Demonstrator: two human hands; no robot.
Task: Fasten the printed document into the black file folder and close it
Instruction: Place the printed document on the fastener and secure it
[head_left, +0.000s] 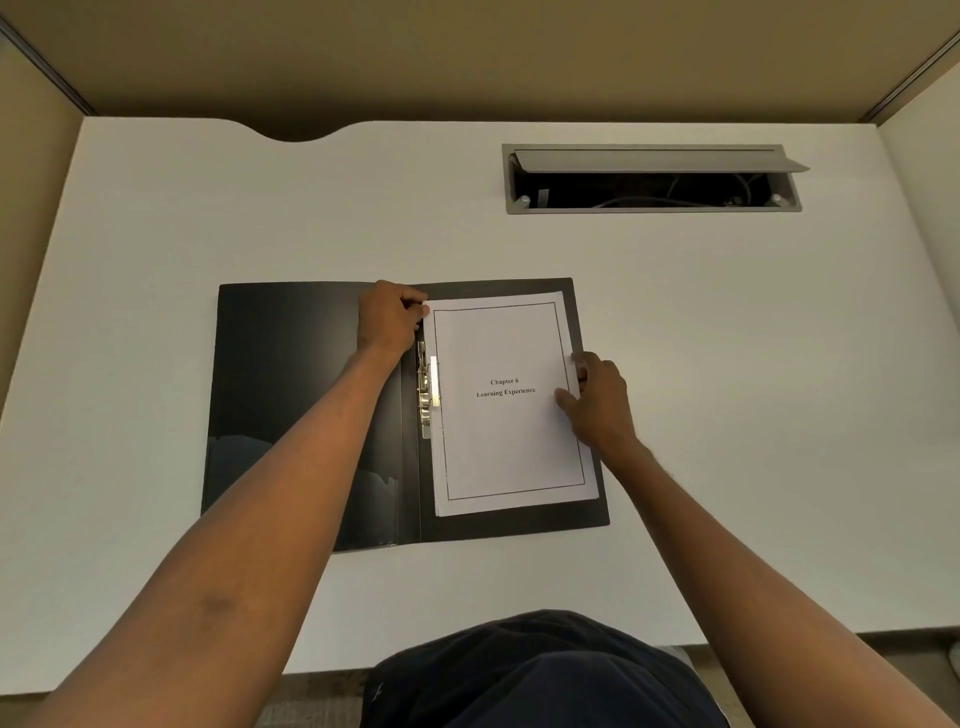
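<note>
The black file folder (291, 395) lies open flat on the white desk. The printed document (509, 441), a white stack titled "Chapter 6 Learning Experience", rests on the folder's right half. A metal clip (426, 389) runs along the spine, at the document's left edge. My left hand (389, 317) pinches the document's top left corner. My right hand (597, 400) grips the document's right edge, thumb on top of the page.
A grey cable hatch (649, 179) stands open at the back right of the white desk (727, 364). Beige partition walls enclose the desk at the back and sides. The desk's front edge is close to my body.
</note>
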